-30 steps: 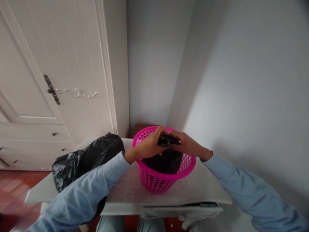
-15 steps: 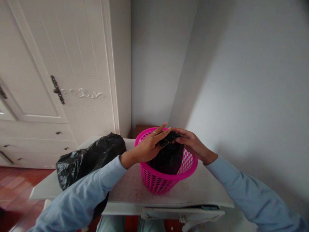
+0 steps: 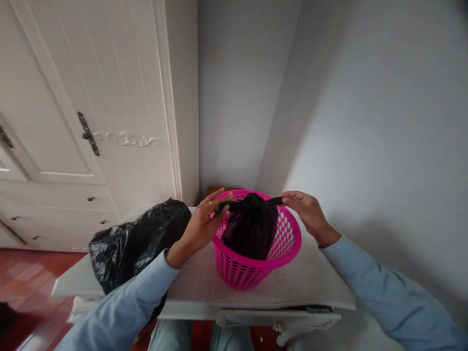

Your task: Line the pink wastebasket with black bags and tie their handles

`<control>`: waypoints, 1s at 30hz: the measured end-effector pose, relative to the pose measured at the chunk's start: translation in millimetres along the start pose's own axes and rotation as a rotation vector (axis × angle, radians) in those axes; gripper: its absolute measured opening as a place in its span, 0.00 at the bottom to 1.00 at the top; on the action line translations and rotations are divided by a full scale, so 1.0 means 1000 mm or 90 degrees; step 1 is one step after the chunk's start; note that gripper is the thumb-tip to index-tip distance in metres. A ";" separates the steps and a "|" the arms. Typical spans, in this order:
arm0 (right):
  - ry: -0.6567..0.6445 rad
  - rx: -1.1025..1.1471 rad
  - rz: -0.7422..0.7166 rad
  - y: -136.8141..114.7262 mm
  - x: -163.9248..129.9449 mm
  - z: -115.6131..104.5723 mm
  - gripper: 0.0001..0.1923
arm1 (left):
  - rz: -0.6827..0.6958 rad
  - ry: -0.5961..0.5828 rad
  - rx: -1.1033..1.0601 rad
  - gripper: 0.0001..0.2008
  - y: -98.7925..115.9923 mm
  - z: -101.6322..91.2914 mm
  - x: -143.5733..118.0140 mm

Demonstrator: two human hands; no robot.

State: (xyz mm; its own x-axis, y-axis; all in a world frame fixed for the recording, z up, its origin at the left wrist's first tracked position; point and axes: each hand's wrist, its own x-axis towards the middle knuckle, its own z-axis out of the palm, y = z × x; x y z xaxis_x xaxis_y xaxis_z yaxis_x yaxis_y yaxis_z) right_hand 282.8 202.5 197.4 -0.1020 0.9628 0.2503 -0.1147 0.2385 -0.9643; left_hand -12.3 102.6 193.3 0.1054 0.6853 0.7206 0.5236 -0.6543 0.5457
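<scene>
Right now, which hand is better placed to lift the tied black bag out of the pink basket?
Left, probably. The left hand grips a knot tail close to the black bag in the pink basket; the right hand pinches its tail farther out.

A home room: white panelled wardrobe (image 3: 91, 97), wooden floor (image 3: 22, 282), small table (image 3: 314, 287).

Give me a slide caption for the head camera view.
Both hands, left hand and right hand, pull the ends of a black bag in a pink basket.
</scene>
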 end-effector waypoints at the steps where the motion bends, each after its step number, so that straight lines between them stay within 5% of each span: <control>1: 0.010 -0.020 -0.011 0.003 0.003 -0.008 0.28 | -0.042 0.026 -0.013 0.19 -0.002 -0.003 -0.003; 9: 0.025 -0.135 -0.039 0.016 0.012 -0.041 0.28 | -0.213 0.114 -0.019 0.18 -0.010 -0.014 -0.020; 19: 0.017 -0.158 -0.078 0.001 0.000 -0.031 0.25 | -0.238 0.148 -0.020 0.18 0.003 -0.017 -0.011; 26: -0.283 -0.162 -0.186 -0.054 -0.013 0.022 0.30 | -0.179 -0.073 -0.144 0.15 0.037 0.016 0.040; 30: -0.459 -0.213 -0.148 -0.066 -0.007 0.052 0.33 | -0.229 -0.091 -0.279 0.11 0.041 0.037 0.054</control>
State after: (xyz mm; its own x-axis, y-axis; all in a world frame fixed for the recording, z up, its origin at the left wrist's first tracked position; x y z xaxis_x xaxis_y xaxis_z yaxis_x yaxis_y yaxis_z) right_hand 239.2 173.5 263.7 -0.7337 0.5936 0.3307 0.0779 0.5570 -0.8269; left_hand 45.9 124.6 238.3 0.1143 0.9055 0.4087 0.1514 -0.4225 0.8936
